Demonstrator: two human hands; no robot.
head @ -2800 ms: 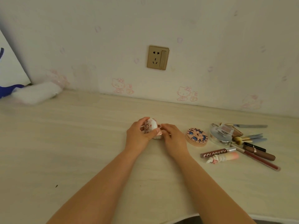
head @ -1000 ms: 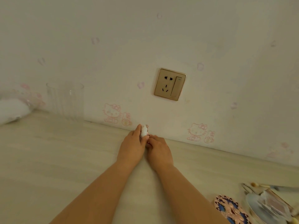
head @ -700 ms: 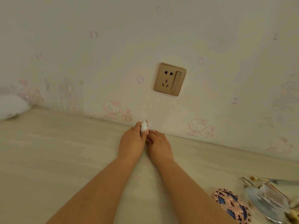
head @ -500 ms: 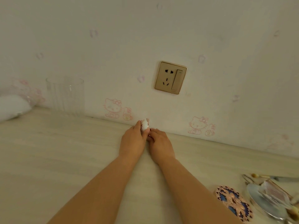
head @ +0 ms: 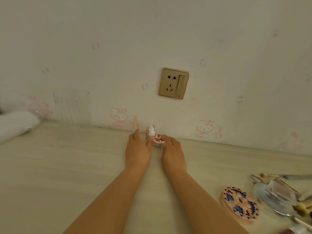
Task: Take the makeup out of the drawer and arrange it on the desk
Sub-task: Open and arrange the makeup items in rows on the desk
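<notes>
**Open compact at the wall, hands flanking it**

Left hand (head: 137, 150): fingers loosely together, flat-ish on the desk (head: 67, 166), thumb side touching or nearly touching the compact's raised lid; can't tell if it's actually gripping. Right hand (head: 173, 152): fingers relaxed and slightly spread, fingertips at the compact's base, not clamped on anything that can be seen.

Small patterned compact (head: 155, 136) sits open on the desk between the two hands, lid upright, pinkish pan facing up. It's right at the foot of the wall, below and a little left of the gold wall socket (head: 173, 83).

Relative to the socket:
- Clear ribbed glass (head: 72, 107): lower left, against the wall, well apart from the hands.
- White fluffy item (head: 16, 123): far lower left, at the frame edge.
- Round blue-and-pink patterned compact (head: 239, 202): lower right, flat on the desk near the right forearm.
- Round mirror (head: 271, 200) with clear packaging on it: just beside that compact, farther right.
- Makeup brushes (head: 302, 206): far lower right, partly cut off, blurred.
</notes>
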